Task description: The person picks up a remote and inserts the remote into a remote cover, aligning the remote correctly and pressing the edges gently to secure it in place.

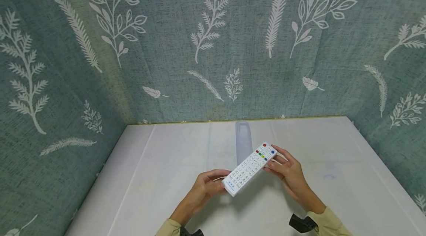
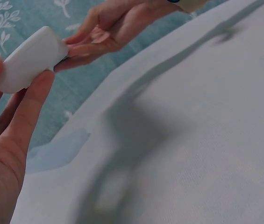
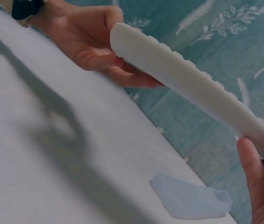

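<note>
A white remote control (image 1: 249,168) with rows of buttons is held above the table, tilted so its far end points up and right in the head view. My left hand (image 1: 207,188) grips its near end, thumb along the edge. At the far end, by the red and blue buttons, my right hand (image 1: 288,173) pinches it between thumb and fingers. From the right wrist view the remote (image 3: 178,70) shows its side, with buttons along the top edge. Behind it on the table lies a translucent bluish sleeve (image 1: 244,140), partly overlapped by the remote.
The white table (image 1: 173,154) carries shadows of both hands and the remote. Green-blue fabric with white leaf prints (image 1: 173,43) rises behind the table and along both sides. A dark wrist strap (image 1: 302,223) sits at the right sleeve.
</note>
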